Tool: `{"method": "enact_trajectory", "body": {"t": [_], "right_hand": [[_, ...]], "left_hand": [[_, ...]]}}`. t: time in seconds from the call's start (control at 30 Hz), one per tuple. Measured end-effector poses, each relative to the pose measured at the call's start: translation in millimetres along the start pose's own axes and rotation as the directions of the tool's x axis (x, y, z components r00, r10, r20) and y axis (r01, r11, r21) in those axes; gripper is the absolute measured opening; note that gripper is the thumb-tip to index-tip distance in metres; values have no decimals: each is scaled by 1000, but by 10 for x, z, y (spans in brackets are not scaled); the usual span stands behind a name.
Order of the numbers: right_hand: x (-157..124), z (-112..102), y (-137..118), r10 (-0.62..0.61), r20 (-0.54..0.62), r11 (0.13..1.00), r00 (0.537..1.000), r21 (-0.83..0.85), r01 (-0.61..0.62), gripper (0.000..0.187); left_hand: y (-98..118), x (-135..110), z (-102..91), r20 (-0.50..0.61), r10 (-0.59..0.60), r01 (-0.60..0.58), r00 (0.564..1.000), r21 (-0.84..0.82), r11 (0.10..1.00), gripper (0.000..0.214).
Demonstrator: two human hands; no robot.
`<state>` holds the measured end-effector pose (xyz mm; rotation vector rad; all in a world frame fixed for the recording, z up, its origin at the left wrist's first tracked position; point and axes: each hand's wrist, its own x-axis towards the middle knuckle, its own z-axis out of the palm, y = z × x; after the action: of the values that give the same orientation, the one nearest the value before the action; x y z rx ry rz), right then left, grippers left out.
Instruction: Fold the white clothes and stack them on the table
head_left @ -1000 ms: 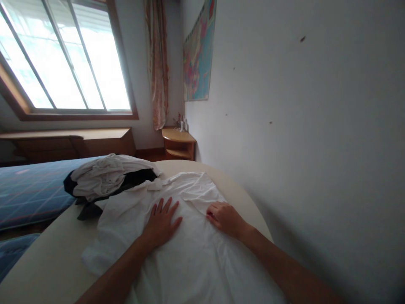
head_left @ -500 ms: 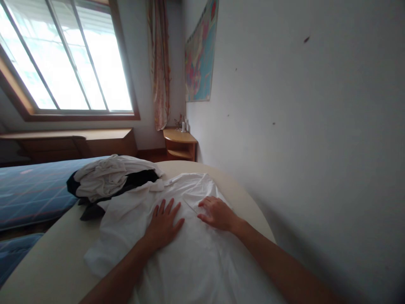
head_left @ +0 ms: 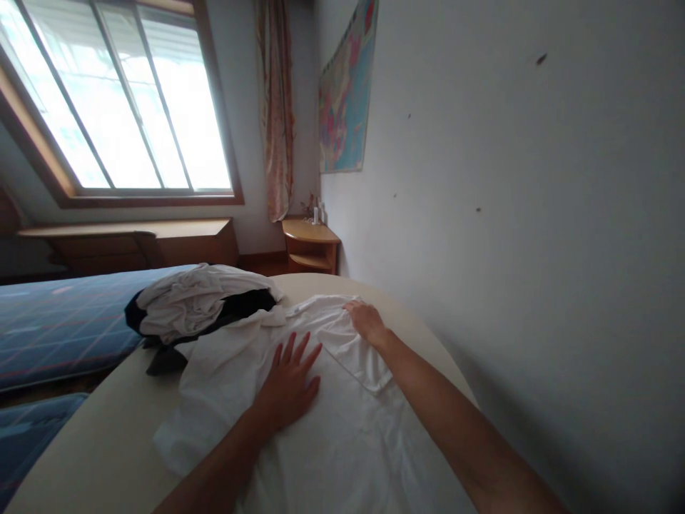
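A white shirt (head_left: pixel 332 442) lies spread over a round cream table (head_left: pixel 123 428), its collar end away from me. My left hand (head_left: pixel 289 389) rests flat on the shirt's middle, fingers spread. Farther out and to the right, my right hand (head_left: pixel 367 320) has its fingers curled on the cloth near the shirt's far right edge; the fingertips are partly hidden. A folded-over flap of the shirt, with a straight edge, lies between my hands and under my right forearm.
A heap of white and black clothes (head_left: pixel 182 303) lies at the table's far left. Beyond it is a blue checked mattress (head_left: pixel 53 321). A wall (head_left: pixel 508 285) borders the right side. A corner shelf (head_left: pixel 310 232) and a desk (head_left: pixel 198 228) stand farther back.
My right hand has moved away from me to the shirt's far right edge, and the folded flap shows more clearly. My left hand stays flat on the cloth. The view has shifted slightly.
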<state>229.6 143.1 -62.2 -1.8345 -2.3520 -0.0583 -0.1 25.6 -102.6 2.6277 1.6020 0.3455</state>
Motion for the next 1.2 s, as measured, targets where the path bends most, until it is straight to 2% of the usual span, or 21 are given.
{"method": "enact_trajectory", "body": {"t": [0.1,0.2,0.47,0.63,0.77,0.9,0.97,1.07,1.13,1.2], "right_hand": [[126,28,76,15,15,999,1000,-42,-15,42],[225,46,137,37,26,996,999,-82,-34,41],[470,82,250,80,19,989,997,-124,-77,37],[509,121,262,149,-16,984,989,-100,-150,37],[428,144,153,194,-48,978,980,-71,-197,40],[263,237,-84,222,-82,973,972,-41,-226,43],[168,328,-178,227,-52,973,972,-16,-228,50],[66,445,-201,198,61,977,978,73,-202,73],[43,471,-143,147,126,976,981,143,-164,78],[44,461,-64,121,110,973,986,182,-140,77]], "left_hand": [[58,25,-85,49,233,-229,971,-75,971,75],[98,52,-144,130,313,-292,941,-158,943,83],[123,62,-174,162,302,-270,939,-196,943,79],[140,64,-192,156,300,-271,941,-183,945,75],[127,63,-160,152,294,-268,944,-171,948,77],[106,62,-108,134,260,-240,956,-150,959,79],[99,61,-91,129,248,-228,960,-149,962,78],[92,62,-72,120,239,-221,963,-150,964,76],[87,60,-59,106,233,-217,967,-145,965,74],[83,56,-49,97,221,-207,970,-137,969,71]]}}
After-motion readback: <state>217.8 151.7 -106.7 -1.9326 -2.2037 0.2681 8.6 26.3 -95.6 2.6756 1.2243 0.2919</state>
